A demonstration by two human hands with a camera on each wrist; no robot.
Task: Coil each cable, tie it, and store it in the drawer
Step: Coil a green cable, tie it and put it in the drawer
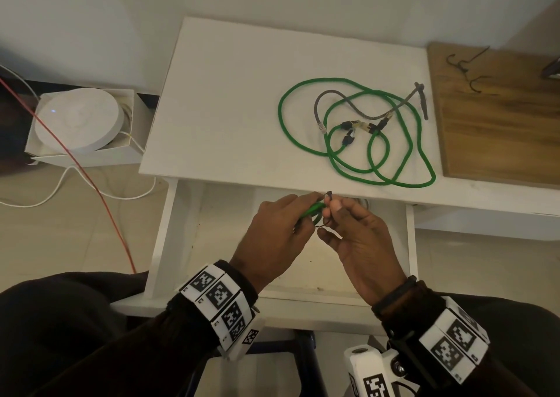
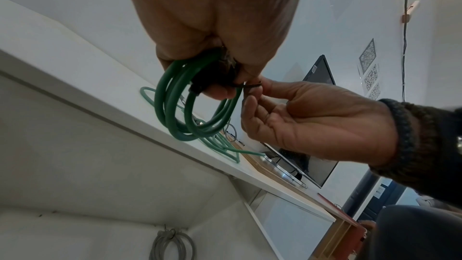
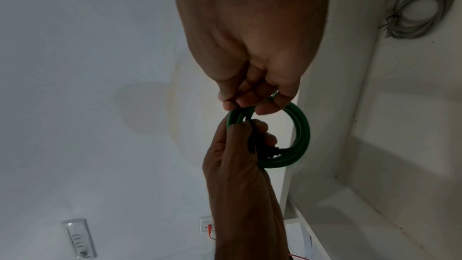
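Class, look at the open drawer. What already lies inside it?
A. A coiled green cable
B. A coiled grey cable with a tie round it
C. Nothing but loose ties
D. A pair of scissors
B: the wrist views show a coiled grey cable, bound with a dark tie, lying in the drawer; the green coil is in the hands' grip.

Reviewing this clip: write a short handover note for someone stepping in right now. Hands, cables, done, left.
Left hand: grips the green coil, held over the open drawer.
Right hand: pinches a thin dark tie at the coil, not yet fastened as far as can be seen.
Done: one grey coil, tied, lies in the drawer.
Left: finish this tie and put the coil in the drawer. Then the long green cable and the grey cable, both loose and tangled on the white table. Spare ties lie on the wooden board.
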